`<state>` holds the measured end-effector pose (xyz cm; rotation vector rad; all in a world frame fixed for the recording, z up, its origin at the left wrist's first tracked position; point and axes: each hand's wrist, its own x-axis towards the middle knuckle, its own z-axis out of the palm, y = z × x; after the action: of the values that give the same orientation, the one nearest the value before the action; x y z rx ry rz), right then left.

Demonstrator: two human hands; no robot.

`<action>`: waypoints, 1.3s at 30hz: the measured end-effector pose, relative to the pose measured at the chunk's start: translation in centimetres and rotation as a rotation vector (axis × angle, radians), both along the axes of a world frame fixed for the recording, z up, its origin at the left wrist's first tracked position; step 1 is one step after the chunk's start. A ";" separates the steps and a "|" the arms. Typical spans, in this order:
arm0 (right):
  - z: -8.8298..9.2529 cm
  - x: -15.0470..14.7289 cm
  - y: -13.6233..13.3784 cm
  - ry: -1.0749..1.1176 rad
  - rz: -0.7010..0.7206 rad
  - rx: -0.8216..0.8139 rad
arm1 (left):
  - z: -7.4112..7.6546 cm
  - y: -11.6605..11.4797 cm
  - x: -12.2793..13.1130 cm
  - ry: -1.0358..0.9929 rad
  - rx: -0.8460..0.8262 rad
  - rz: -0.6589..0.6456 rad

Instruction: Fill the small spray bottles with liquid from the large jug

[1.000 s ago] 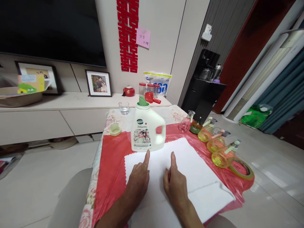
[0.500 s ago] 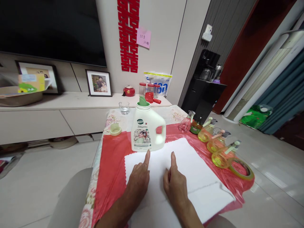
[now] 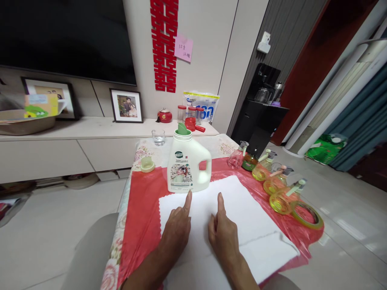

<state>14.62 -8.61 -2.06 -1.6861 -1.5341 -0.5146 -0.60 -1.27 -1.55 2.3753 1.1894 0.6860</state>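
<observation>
Head view: apparently a pointing step, left hand (image 3: 177, 226) and right hand (image 3: 224, 234) in front of the SilkGarden jug (image 3: 186, 166), index fingers extended, others curled; grasping would call for uncurling.

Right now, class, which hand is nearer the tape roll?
Right: the right hand is left of the tape roll, over the white cloth; the left hand is farther left.

A black television (image 3: 66, 38) hangs on a pale wall (image 3: 208, 24) above a long, low cabinet (image 3: 42, 157), with red paper cutouts (image 3: 165, 52) and a pink note (image 3: 183, 48) to its right. Further right come dark ribbed panelling (image 3: 288, 20), a black stand (image 3: 256, 121), a reddish-brown panel (image 3: 314, 64), a tall white unit (image 3: 334, 98) and a teal curtain (image 3: 370, 100), while the glossy, pale tile floor (image 3: 359, 201) catches streaks of light
</observation>
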 end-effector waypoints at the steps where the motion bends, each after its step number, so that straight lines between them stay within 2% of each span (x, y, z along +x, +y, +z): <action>1: 0.1 0.0 0.0 -0.002 0.002 -0.002 | 0.1 0.0 0.0 0.007 -0.005 0.003; 9: 0.9 -0.1 0.0 -0.024 0.013 -0.001 | -0.1 0.0 0.1 0.039 -0.003 -0.004; 15: 0.5 0.0 0.0 -0.019 0.001 -0.005 | 0.0 -0.1 0.2 0.081 0.000 -0.008; 19: 0.5 0.0 0.0 -0.020 0.000 -0.003 | -0.4 0.0 0.1 0.068 0.054 -0.018; 31: 1.9 -0.1 -0.5 -0.057 0.027 -0.018 | -0.7 0.0 0.1 0.042 0.164 -0.037; 39: 1.8 -0.1 -0.7 -0.050 0.028 -0.031 | -0.7 -0.2 0.1 -0.039 0.167 -0.064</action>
<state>14.51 -9.27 -0.24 -1.6849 -1.6064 -0.5240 -0.50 -1.44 -2.27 2.5123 1.0724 0.8355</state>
